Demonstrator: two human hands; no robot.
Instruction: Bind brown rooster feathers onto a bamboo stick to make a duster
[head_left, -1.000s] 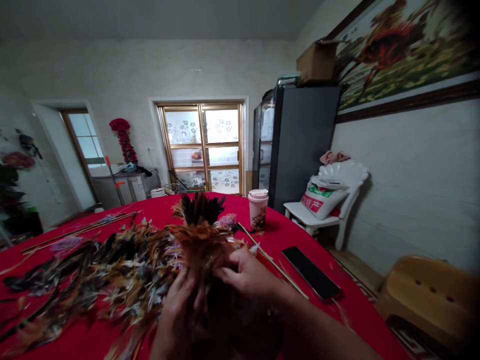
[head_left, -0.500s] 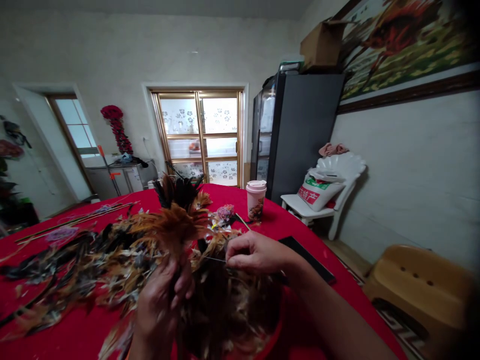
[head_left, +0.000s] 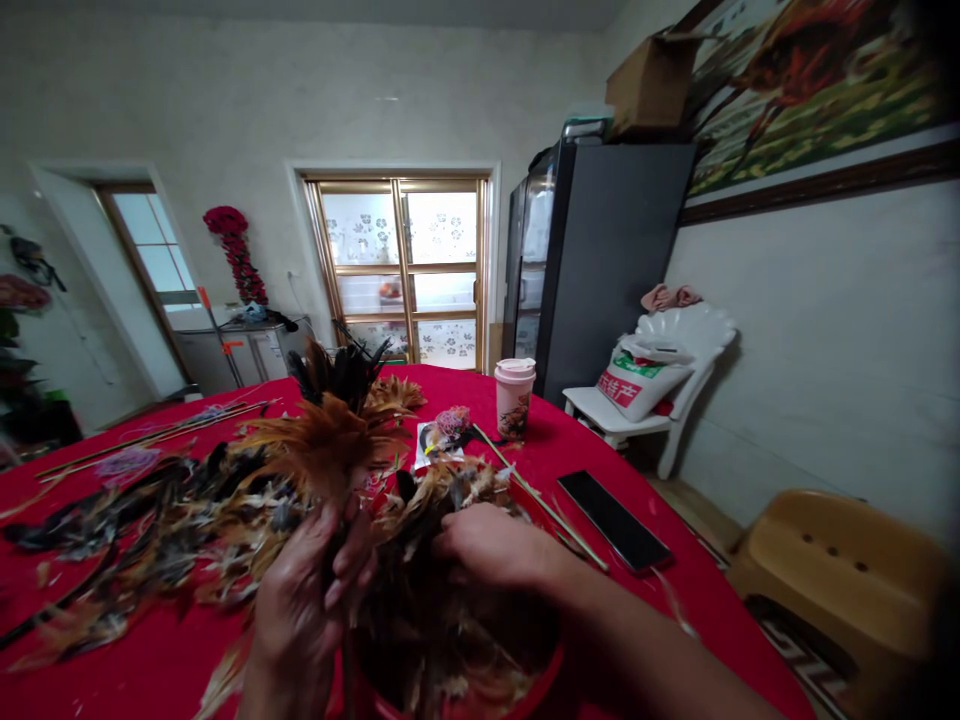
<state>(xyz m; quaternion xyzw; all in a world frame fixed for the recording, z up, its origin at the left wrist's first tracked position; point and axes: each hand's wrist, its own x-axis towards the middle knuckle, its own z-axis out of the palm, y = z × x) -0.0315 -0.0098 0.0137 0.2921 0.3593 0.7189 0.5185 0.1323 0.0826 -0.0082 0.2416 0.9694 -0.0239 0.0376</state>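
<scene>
My left hand (head_left: 304,590) is wrapped round the lower part of a feather duster (head_left: 334,440), which stands upright. Its head has brown feathers below and black ones on top. To the right, my right hand (head_left: 487,545) reaches down into a red basin (head_left: 551,680) filled with loose brown and black feathers (head_left: 442,495). Those fingers are bent downward, and their tips are blurred and hidden against the feathers, so whether they hold anything cannot be made out.
Loose feathers (head_left: 225,500) cover the left of the red table (head_left: 150,670). Thin sticks (head_left: 165,435) and pink string (head_left: 127,465) lie behind them. A lidded cup (head_left: 514,400), another stick (head_left: 540,500) and a phone (head_left: 615,520) are on the right. A stool (head_left: 840,570) stands beyond the edge.
My right hand has dropped from beside the duster, where a thin thread ran from its pinched fingers, into the basin. My left hand and the duster have shifted slightly left.
</scene>
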